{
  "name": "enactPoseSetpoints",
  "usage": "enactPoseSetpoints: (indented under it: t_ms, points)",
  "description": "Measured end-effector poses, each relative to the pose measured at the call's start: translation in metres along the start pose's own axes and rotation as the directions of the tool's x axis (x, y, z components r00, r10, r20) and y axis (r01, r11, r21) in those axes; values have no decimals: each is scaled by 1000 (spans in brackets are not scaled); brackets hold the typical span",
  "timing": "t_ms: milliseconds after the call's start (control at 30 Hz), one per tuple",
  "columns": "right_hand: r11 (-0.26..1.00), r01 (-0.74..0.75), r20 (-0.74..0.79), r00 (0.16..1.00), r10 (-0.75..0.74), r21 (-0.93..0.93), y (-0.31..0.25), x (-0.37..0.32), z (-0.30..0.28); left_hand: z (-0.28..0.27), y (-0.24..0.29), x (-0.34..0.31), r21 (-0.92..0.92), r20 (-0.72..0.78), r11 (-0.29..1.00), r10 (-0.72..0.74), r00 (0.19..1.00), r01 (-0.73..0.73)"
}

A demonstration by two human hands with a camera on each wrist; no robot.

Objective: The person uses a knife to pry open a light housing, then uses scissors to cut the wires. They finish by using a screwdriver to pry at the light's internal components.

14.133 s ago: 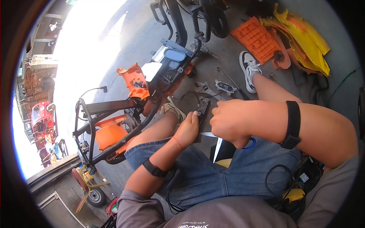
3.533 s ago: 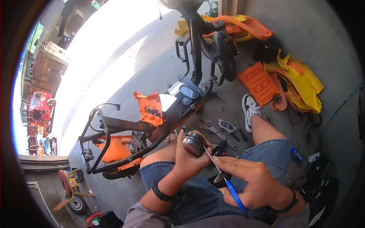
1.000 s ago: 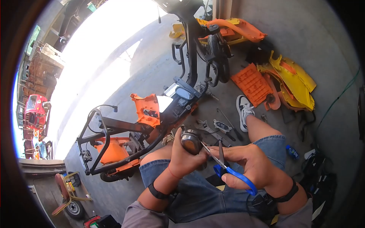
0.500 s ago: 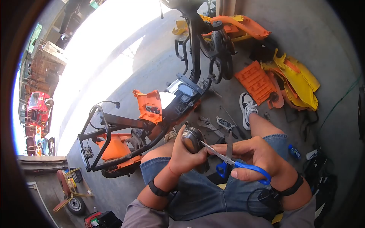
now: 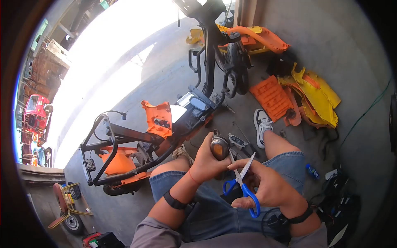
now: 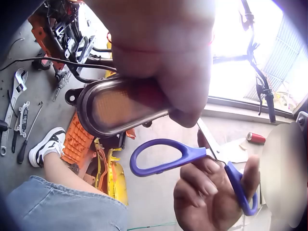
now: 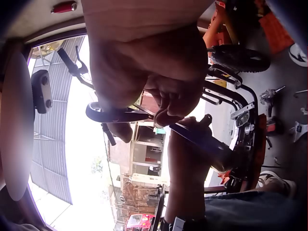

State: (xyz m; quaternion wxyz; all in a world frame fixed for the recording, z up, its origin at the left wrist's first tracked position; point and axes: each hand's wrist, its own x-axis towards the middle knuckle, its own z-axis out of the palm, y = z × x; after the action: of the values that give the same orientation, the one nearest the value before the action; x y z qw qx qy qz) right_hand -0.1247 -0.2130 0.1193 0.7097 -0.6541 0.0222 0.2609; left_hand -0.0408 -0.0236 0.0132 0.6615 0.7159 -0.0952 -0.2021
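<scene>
In the head view my left hand [image 5: 209, 161] grips an oval tail light [image 5: 219, 148] with a shiny rim. The left wrist view shows its lens, amber at one end and red at the other, with the thumb side of the hand over the red part. My right hand [image 5: 271, 186] holds blue-handled scissors [image 5: 251, 201], their blades spread. One blade runs up close beside the tail light and my left fingertips; the other points up and to the right. From the left wrist, the scissors [image 6: 159, 156] appear just below the tail light [image 6: 113, 108], with right-hand fingers at the handles.
A stripped scooter frame [image 5: 211, 70] stands ahead, with an orange panel [image 5: 157, 118] on it. On the floor lie a small display unit [image 5: 237, 140], a wrench [image 6: 15, 96], a screwdriver [image 6: 23, 149], an orange plate [image 5: 271, 97] and yellow fairings [image 5: 316, 97]. A bottle [image 5: 312, 170] lies to the right.
Over the last second the scissors have turned in my right hand, so the blades point more upward and the handles hang lower. The left hand still grips the tail light, shifted slightly right in view.
</scene>
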Motion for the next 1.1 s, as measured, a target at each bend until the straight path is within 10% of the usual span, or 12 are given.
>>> enactPoseSetpoints:
  t_ms: [500, 800, 900, 1100]
  points:
    - [992, 42, 327, 945, -1, -120, 5, 25, -29, -4, 0, 5, -114, 33, 993, -5, 999, 8]
    - [891, -173, 412, 911, -18, 420, 23, 30, -16, -14, -2, 5, -92, -105, 995, -55, 993, 45]
    - [984, -132, 444, 893, 67, 116, 16, 33, -20, -9, -8, 3, -165, -82, 984, -86, 993, 72]
    - [919, -66, 422, 900, -114, 389, 46, 34, -11, -9, 6, 8, -136, -59, 991, -30, 998, 22]
